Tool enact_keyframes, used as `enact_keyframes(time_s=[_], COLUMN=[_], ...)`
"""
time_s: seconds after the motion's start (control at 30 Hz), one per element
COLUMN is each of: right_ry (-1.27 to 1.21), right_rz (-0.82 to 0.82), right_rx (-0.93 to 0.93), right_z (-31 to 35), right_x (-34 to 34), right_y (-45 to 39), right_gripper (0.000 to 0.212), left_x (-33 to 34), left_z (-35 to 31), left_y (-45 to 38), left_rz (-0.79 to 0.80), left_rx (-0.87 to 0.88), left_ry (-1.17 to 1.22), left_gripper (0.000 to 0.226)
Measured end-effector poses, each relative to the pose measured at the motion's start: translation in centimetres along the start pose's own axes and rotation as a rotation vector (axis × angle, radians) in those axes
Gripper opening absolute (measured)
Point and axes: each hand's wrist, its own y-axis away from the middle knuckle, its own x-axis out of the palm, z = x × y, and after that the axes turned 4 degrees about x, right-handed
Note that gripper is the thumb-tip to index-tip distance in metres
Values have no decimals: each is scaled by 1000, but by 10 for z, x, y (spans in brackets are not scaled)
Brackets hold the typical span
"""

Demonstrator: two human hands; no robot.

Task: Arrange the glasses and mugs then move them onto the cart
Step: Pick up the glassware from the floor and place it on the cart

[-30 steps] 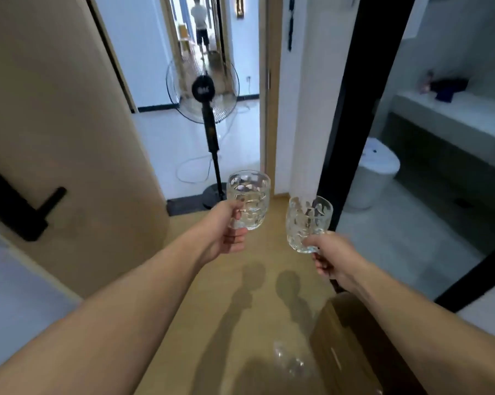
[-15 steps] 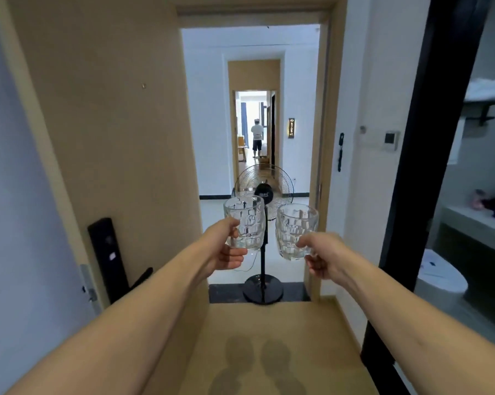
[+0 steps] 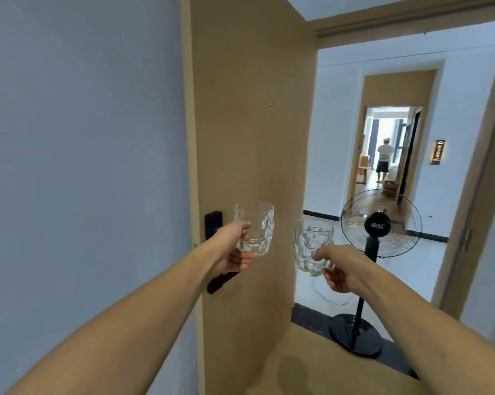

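Head view: a dimpled glass mug in each of my hands.
My left hand [image 3: 232,252] grips the left mug [image 3: 256,228] by what seems its handle; my right hand [image 3: 343,266] clasps the right mug [image 3: 311,246], beside the wooden door [image 3: 252,124].

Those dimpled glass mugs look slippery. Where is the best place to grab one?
By the handle, from the side. The left mug is upright with its handle toward the left hand, whose fingers curl through it. That likely holds surer than pinching the bumpy, rounded wall.

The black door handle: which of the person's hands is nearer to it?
Left. The left hand, gripping a glass mug, overlaps the door handle in view. The right hand, with its own mug, is further right, toward the fan.
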Motion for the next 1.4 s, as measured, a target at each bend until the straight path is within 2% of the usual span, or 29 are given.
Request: enact_keyframes(time_s=[0.17,0.33,0.63,0.9,1.4], right_ry=[79,153,301,339,438], right_rz=[219,444,814,1027,1354], right_rx=[-77,-126,-167,-242,-293], right_z=[16,19,7,-8,-93], right_x=[35,83,172,230,326], right_y=[-1,25,112,235,525], right_gripper=[35,24,18,22,26], left_x=[-28,-66,-116,-157,-224], left_z=[5,22,57,77,139], left_y=[50,111,248,388,692], left_rz=[-227,-468,-814,-1065,-1436], left_rx=[27,-8,-75,-71,-105], left_ry=[39,51,141,191,218], left_gripper=[29,30,29,28,29])
